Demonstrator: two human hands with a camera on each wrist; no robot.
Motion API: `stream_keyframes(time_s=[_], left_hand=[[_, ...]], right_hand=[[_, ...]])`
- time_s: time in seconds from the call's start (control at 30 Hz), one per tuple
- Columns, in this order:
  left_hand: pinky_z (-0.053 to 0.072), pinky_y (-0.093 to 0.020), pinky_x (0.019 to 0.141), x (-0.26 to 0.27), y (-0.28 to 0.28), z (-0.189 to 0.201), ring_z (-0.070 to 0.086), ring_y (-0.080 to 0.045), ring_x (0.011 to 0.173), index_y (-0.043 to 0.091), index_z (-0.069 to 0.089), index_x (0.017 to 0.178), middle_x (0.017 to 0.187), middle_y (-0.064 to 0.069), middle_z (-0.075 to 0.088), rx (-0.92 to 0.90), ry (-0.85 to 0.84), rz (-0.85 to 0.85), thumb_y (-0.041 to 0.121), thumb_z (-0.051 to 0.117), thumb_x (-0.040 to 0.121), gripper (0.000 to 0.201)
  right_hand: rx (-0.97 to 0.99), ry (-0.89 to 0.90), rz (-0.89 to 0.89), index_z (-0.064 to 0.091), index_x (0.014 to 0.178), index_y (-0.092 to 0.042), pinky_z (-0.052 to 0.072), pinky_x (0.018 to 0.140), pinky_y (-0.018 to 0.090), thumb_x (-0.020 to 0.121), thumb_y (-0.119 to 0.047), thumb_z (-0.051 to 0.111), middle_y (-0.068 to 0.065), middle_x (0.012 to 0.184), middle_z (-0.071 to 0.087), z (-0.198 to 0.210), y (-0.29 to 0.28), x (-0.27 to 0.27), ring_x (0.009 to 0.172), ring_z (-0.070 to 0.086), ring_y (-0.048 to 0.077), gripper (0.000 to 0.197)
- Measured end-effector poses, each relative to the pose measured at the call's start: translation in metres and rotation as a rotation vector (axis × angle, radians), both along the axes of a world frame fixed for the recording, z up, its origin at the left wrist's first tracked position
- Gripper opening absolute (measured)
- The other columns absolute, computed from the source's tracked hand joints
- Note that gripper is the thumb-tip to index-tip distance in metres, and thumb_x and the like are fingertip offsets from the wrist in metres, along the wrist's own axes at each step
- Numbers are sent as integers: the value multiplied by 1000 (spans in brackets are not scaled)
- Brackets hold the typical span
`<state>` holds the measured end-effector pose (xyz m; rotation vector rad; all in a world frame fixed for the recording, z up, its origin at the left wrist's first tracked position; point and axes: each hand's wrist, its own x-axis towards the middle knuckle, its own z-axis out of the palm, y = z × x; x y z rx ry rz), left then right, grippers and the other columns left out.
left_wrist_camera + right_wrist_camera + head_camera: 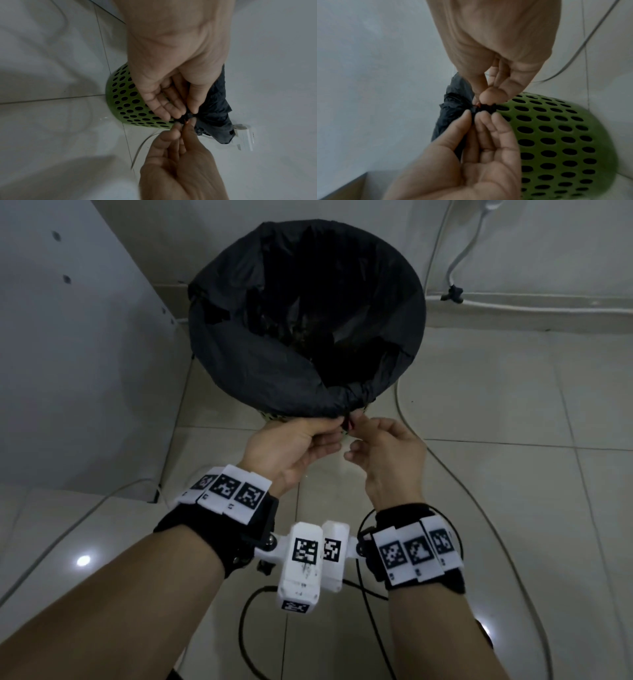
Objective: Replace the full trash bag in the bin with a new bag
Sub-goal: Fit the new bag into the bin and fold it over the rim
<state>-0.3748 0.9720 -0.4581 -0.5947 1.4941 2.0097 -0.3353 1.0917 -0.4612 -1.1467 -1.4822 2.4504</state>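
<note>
Item: crinkled black plastic trash bag (308,313), lining perforated green plastic bin (126,102). Grip: 2 hands, left hand (291,446) and right hand (387,453), fingertips pinching the bunched knot at the near rim (red tie glimpsed). Advice: steady the knot, pick loops loose gently; thin film likely tears.

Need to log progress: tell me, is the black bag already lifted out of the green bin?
No, the black bag still lines the green bin, its edge folded over the rim.

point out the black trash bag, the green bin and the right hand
black trash bag (239,361): head view, near-left inner wall.
green bin (556,135): right wrist view, perforated side.
right hand (387,453): head view, back of hand.
</note>
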Motion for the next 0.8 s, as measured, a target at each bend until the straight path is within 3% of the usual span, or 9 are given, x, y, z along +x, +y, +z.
stream_keyframes(time_s=[0.13,0.23,0.33,0.47,0.57,0.63,0.67,0.73,0.8], left_hand=[[60,-26,65,-1,1,1,68,-13,66,-1,70,97,78,-9,71,-1,5,40,0,72,84,13],[61,-36,83,-6,-2,2,71,-23,85,-5,70,110,99,-19,73,6,23,51,2,73,83,28],[56,-46,97,-4,-2,2,67,-35,110,-3,69,117,117,-21,71,4,20,27,3,74,83,35],[58,-40,92,-4,-1,3,71,-28,97,-3,68,117,110,-19,74,3,33,40,0,71,85,33],[58,-39,92,-6,-2,7,71,-28,96,-5,67,118,111,-22,72,10,37,43,0,69,85,33],[60,-39,89,-8,-3,7,69,-28,96,-7,66,118,112,-23,71,25,32,59,-1,70,85,34],[61,-36,85,-8,-4,8,70,-26,93,-7,67,116,109,-21,73,31,31,58,-1,69,85,32],[62,-32,80,-6,-4,8,72,-22,89,-5,68,113,105,-18,74,46,23,34,0,69,86,27],[61,-33,85,-3,-3,8,71,-24,98,-4,66,118,113,-20,72,72,0,-15,3,67,88,31]], right_hand=[[-22,77,62,71,81,0,56,57,30,93,0,61,11,67,67,13,0,0,56,61,17,15],[-116,174,151,71,82,-3,56,60,26,95,-8,62,6,68,70,24,3,4,60,65,15,16],[-41,174,156,71,75,-10,54,61,23,88,-20,74,3,69,72,25,1,3,61,66,11,16],[72,129,149,68,69,-12,54,69,27,82,-19,81,7,71,70,21,2,-7,66,65,15,20],[71,193,171,68,93,0,57,85,40,87,-6,73,15,84,72,15,4,-5,80,69,26,11],[85,243,226,65,110,7,53,98,49,86,9,66,25,103,72,9,5,0,99,69,37,24],[129,251,247,67,110,7,53,100,51,83,13,66,26,107,72,5,4,1,103,69,36,28],[221,255,256,72,103,3,54,96,52,79,11,72,20,100,74,1,4,2,94,68,29,25],[268,260,252,76,93,-2,56,92,49,79,5,76,14,91,75,-3,6,1,87,68,24,16]])
